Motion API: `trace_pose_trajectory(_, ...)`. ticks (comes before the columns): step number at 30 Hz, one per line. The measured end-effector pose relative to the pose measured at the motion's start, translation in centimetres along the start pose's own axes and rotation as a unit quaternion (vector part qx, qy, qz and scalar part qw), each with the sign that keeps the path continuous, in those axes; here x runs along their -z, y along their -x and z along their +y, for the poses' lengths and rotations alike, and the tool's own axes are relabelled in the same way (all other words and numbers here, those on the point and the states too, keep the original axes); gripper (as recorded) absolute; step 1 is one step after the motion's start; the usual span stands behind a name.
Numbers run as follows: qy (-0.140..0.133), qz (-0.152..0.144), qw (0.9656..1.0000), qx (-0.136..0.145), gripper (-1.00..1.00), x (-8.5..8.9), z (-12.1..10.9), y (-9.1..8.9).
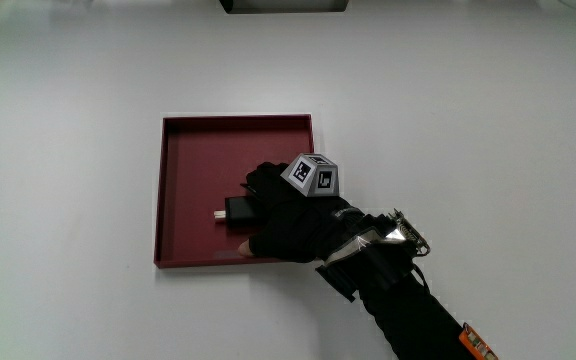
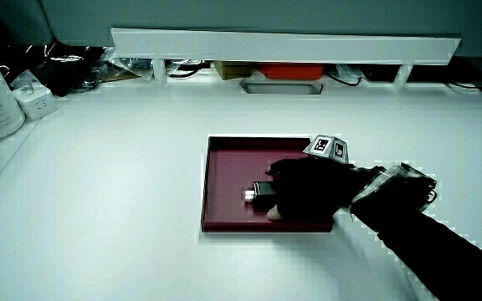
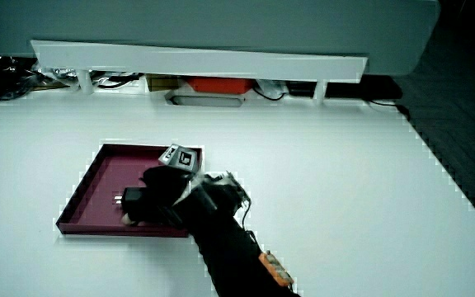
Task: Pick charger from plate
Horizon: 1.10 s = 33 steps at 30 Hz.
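hand point(image 1: 293, 215) closing on the charger point(image 1: 238, 210) in the plate point(image 1: 183, 150)

fingers point(image 1: 260, 183) curl around the charger, which lies in the plate's part nearer the person, seemingly not yet lifted; the plate sits on the worktop point(image 1: 68, 100).

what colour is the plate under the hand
Dark red, square plate; it shows best in the main view.

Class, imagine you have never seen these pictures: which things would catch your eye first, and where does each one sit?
The dark red square plate stands out first, alone on the white table. Next comes the black-gloved hand, reaching over the plate's edge nearest the person, a small patterned cube on its back. Its fingers close around a small black charger lying in the plate.
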State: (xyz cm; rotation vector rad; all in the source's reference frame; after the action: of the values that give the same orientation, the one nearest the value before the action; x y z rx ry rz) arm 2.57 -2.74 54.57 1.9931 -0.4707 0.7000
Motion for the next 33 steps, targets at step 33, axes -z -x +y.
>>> trace_pose_trajectory(33, -0.104, -0.014, 0.9928, -0.057, 1.00, -2.4, -3.2, 1.2)
